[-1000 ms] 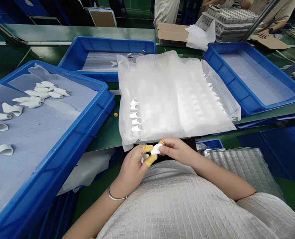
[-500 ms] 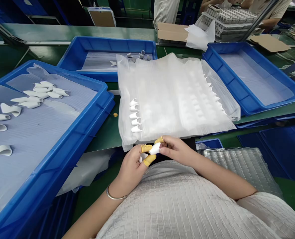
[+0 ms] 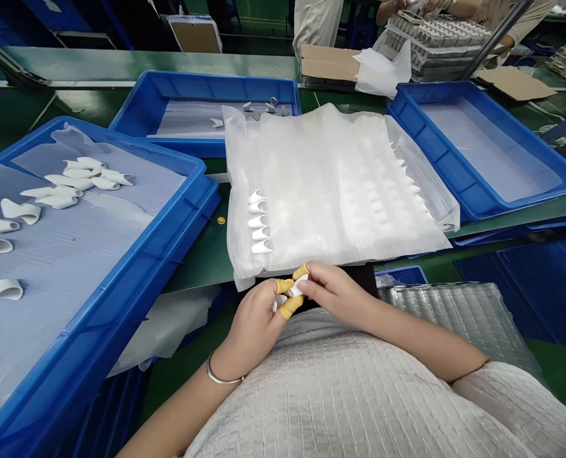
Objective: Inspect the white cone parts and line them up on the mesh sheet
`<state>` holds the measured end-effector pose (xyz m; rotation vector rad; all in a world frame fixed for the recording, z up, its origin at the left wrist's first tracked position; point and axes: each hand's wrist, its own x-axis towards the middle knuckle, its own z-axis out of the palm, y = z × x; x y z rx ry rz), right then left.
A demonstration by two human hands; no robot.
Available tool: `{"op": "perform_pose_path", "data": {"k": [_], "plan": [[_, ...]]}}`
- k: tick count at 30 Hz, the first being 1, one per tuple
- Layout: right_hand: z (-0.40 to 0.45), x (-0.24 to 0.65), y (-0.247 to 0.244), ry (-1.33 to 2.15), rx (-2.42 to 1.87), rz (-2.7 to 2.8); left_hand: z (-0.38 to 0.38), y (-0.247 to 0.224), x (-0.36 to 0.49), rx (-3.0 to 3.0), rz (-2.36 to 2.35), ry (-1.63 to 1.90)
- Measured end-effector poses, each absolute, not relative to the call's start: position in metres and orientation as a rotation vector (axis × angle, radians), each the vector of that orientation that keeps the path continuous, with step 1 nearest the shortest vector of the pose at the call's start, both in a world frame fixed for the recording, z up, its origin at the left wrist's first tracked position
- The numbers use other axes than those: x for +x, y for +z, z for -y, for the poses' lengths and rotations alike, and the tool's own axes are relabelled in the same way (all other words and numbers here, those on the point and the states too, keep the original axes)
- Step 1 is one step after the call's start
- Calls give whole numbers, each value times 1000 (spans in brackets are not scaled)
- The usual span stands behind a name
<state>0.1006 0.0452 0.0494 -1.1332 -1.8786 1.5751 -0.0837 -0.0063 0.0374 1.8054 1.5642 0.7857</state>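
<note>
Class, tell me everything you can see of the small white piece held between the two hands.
The small white piece looks smooth, curved and matte; its material is uncertain. It slants upward to the right in view, just beyond the person's white top. The left hand holds its left end with yellow-covered fingertips; the right hand's bare thumb lies against its right part. Fingers hide its full shape.

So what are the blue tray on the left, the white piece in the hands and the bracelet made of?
Blue tray: probably moulded plastic with a slight sheen, judging by its even colour and rounded corners.
White piece: smooth, evenly white, with little gloss; perhaps plastic or ceramic, too small to tell.
Bracelet: likely polished metal, as it looks silvery with bright glints.
</note>
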Motion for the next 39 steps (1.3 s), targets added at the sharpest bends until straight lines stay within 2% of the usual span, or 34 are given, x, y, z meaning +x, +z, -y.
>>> {"op": "perform_pose_path", "data": {"k": [5,14,16,22,27,34,39], "plan": [[-51,102,39,1840,-1143,1575,8,37,-85,1691,-1518,859],[-54,110,39,1959,-1068,1631,6,38,-84,1581,-1527,854],[-53,111,43,1880,-1010,1701,7,37,-84,1508,-1535,875],[-50,113,45,1345,-1018,2121,8,35,-86,1462,-1491,909],[-48,111,42,1250,-955,2193,9,38,-85,1603,-1497,910],[-48,113,49,1419,-1030,2223,10,37,-87,1865,-1496,783],[-53,119,48,1850,-931,1936,10,38,-88,2017,-1473,715]]}}
